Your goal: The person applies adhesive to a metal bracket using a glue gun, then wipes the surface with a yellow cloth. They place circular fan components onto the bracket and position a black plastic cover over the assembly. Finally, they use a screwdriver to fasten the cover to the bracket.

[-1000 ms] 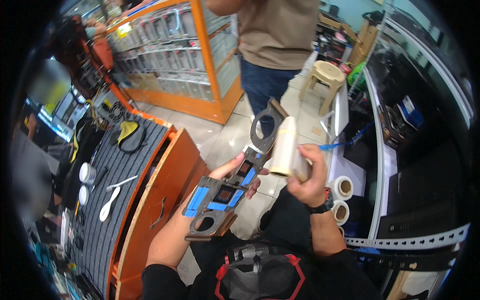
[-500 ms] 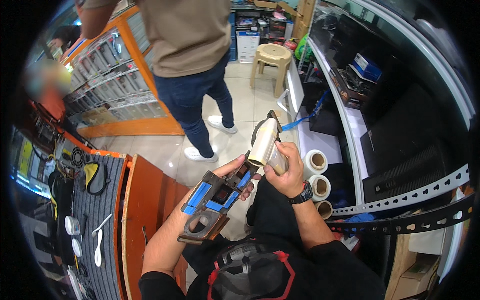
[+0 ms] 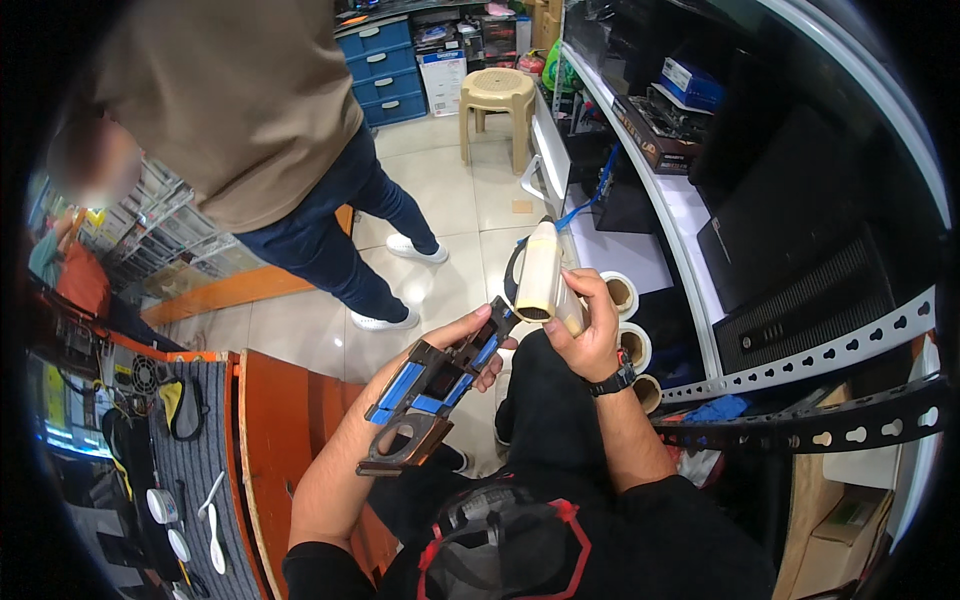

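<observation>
Computer shop with a repair corner. At left, a glazed display case (image 3: pixel 255 288) is showing rows of packaged goods above its orange base. At right, metal-framed shelving (image 3: pixel 697 210) is housing a black computer tower (image 3: pixel 800 310) and boxed goods, including a blue box (image 3: pixel 692 85). On the workbench's ribbed grey mat (image 3: pixel 215 420), a white brush (image 3: pixel 216 540) is lying near a white jar (image 3: pixel 160 506), suggesting repair work. Blue drawers (image 3: pixel 385 75) are standing at the back, over a tiled floor (image 3: pixel 450 185).

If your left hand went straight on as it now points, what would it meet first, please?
Probably the cream handheld tool in the right hand, though the left hand might pass beneath it; depth is unclear.
</observation>
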Tool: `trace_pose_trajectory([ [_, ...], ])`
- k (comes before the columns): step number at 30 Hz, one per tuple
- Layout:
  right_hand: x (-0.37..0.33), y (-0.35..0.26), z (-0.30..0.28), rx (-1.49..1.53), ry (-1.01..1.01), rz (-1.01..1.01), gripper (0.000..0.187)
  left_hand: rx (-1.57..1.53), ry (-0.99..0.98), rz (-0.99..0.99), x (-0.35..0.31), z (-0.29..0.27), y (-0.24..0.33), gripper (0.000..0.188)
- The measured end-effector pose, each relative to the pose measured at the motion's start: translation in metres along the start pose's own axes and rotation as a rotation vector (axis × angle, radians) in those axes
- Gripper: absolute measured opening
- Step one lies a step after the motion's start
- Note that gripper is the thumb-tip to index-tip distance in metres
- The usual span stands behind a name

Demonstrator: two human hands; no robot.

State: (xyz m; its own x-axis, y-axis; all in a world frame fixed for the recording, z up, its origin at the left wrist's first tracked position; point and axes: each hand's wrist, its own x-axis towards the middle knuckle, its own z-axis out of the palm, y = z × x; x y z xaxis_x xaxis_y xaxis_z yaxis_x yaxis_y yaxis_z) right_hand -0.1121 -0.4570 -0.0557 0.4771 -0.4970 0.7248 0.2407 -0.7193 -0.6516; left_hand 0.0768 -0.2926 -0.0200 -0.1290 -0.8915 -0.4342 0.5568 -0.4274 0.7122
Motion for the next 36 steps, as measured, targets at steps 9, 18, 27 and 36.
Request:
trace_pose_trajectory([
  [9, 0.001, 0.006, -0.008, 0.0, -0.014, -0.002, 0.056, -0.035, -0.049, 0.038, 0.005, 0.006, 0.008, 0.072],
  [18, -0.007, 0.003, -0.009, -0.009, -0.048, -0.003, 0.056, -0.056, -0.042, 0.075, -0.008, 0.001, 0.015, 0.07],
  [27, 0.01, -0.005, -0.006, -0.011, -0.058, -0.049, 0.057, -0.031, -0.046, 0.103, -0.013, 0.006, 0.011, 0.074],
  [36, 0.012, -0.012, -0.01, -0.018, -0.07, -0.062, 0.057, -0.039, -0.06, 0.08, -0.017, 0.003, 0.013, 0.073],
])
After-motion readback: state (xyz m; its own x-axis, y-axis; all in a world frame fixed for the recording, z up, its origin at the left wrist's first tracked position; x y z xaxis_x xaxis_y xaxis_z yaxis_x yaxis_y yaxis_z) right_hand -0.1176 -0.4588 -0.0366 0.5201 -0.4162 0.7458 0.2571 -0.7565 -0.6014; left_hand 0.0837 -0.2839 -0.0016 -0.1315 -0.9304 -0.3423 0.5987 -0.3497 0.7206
